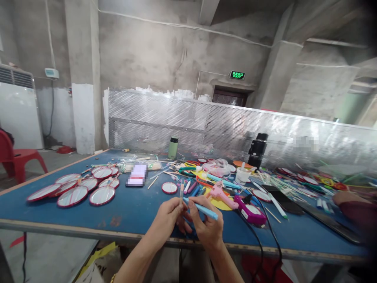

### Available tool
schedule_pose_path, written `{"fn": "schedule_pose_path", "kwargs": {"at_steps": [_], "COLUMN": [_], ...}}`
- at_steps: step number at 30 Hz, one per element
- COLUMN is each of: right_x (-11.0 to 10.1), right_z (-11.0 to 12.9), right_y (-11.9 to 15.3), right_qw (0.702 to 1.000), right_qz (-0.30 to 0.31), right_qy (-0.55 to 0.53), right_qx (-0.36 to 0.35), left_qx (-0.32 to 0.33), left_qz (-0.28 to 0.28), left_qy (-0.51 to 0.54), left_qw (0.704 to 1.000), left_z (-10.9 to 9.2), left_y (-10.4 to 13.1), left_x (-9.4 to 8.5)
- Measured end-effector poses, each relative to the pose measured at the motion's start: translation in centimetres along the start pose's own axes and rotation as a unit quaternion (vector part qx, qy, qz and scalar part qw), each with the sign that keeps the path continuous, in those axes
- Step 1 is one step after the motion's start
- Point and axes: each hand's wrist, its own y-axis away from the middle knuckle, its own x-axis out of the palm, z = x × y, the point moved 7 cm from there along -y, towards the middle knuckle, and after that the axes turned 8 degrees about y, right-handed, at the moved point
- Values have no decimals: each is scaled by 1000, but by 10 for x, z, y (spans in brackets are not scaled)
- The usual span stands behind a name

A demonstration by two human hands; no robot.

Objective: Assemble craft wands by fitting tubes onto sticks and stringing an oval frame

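Between the fingertips of my left hand (167,216), a thin flat wooden stick (182,190) points upward. My right hand (208,228) is closed round a light blue marker pen (206,210), its tip turned toward the stick. Both hands are close together above the front edge of the blue table (129,220). Just beyond them lies a small round mirror with a red rim (169,188), along with several loose markers (193,188). A pink glue gun (220,194) rests to the right of my right hand, beside a purple device (250,210).
Several red-rimmed round discs (72,195) lie overlapping at left. A phone (137,175), a green bottle (173,147), a white cup (242,175) and a black flask (257,151) stand or lie farther back. Black cables (272,236) hang over the edge. Another person's arm (350,200) shows at right.
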Motion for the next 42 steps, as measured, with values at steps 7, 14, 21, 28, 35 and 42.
{"fn": "schedule_pose_path", "kwargs": {"at_steps": [7, 14, 21, 28, 35, 42], "right_x": [2, 2, 4, 4, 4, 5], "right_z": [-1, -1, -2, 0, 3, 2], "right_y": [-2, 1, 0, -3, -2, -2], "right_qw": [1000, 1000, 1000, 1000, 1000, 1000], "right_qz": [6, 3, 16, 17, 26, 24], "right_qy": [6, -1, 0, 2, -5, -13], "right_qx": [4, -4, 3, -4, -14, -15], "left_qx": [6, 6, 13, 10, 9, 8], "left_qz": [-4, -7, -17, -21, -28, -18], "left_qy": [-2, -4, -20, -20, -15, -20], "left_qw": [1000, 1000, 1000, 1000, 999, 1000], "left_z": [4, 2, -4, -4, -3, -2], "left_y": [-2, -1, 1, 2, 1, 0], "left_x": [-3, -2, -1, -1, -2, 0]}}
